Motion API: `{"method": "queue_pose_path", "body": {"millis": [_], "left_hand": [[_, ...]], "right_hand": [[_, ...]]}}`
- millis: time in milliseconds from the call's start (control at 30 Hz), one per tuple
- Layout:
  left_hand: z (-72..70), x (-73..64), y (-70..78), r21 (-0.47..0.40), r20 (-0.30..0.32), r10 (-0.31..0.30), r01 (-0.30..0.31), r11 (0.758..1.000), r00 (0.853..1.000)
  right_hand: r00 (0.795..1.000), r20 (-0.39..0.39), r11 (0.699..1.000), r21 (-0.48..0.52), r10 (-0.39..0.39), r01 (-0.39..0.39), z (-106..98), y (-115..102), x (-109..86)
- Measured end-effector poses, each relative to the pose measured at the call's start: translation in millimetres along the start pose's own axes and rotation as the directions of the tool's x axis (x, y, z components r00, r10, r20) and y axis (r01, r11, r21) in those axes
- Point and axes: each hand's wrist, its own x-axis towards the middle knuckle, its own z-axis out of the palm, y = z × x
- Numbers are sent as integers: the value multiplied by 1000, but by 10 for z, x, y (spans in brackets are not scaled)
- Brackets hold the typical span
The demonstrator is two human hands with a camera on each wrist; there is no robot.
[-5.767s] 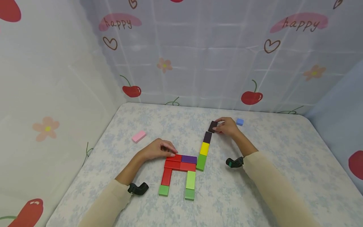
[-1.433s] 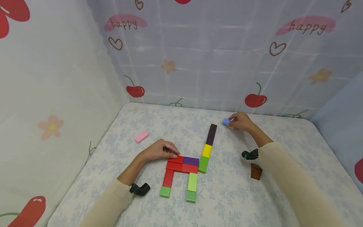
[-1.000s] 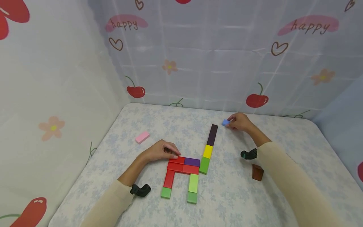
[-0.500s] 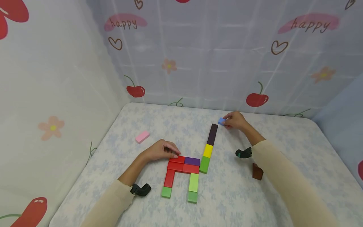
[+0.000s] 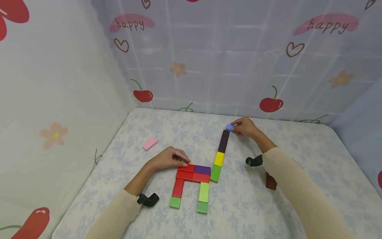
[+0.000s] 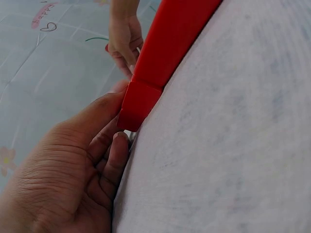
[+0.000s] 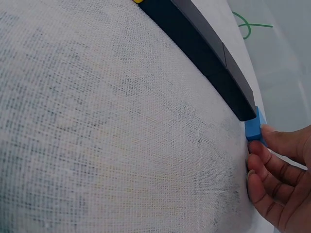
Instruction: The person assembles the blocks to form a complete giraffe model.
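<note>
My right hand (image 5: pixel 245 127) pinches a small blue block (image 5: pixel 229 127) between thumb and fingers. In the right wrist view the blue block (image 7: pixel 253 127) sits right at the far end of two dark blocks (image 7: pixel 201 53). Those dark blocks form a slanted row with a yellow block (image 5: pixel 219 159) and a green block (image 5: pixel 215 173). My left hand (image 5: pixel 167 157) holds the left end of the upper red block (image 5: pixel 188 168) with thumb and fingertips. A purple block (image 5: pixel 202 170) lies beside it, over more red blocks (image 5: pixel 200 178) in the row below.
Two legs run toward me: a red block (image 5: pixel 178 188) ending in green (image 5: pixel 175 202), and a lime block (image 5: pixel 204 192) ending in green (image 5: pixel 202 207). A pink block (image 5: pixel 150 144) lies apart at left. A brown block (image 5: pixel 271 181) is partly behind my right sleeve.
My right hand let go of the far dark block, now in line with the row, and took the blue block leftward to the row's end. The left hand stayed at the red block.
</note>
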Motion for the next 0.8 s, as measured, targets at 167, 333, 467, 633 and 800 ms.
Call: {"method": "queue_pose_path", "body": {"millis": [167, 333, 467, 633, 800], "left_hand": [[-1, -7, 26, -1, 3, 7, -7, 1000, 1000], [-9, -15, 34, 7, -1, 13, -13, 1000, 1000], [-17, -10, 39, 9, -3, 5, -5, 1000, 1000], [-18, 0, 32, -2, 0, -4, 4, 1000, 1000], [-8, 7, 31, -16, 4, 13, -13, 1000, 1000]], "right_hand": [[1000, 8, 1000, -16, 9, -9, 10, -14, 4], [1000, 2, 1000, -4, 3, -3, 15, -51, -5], [1000, 6, 1000, 16, 0, 0, 15, -79, -8], [1000, 13, 1000, 19, -5, 5, 13, -82, -5], [999, 26, 1000, -4, -29, 29, 19, -73, -12]]}}
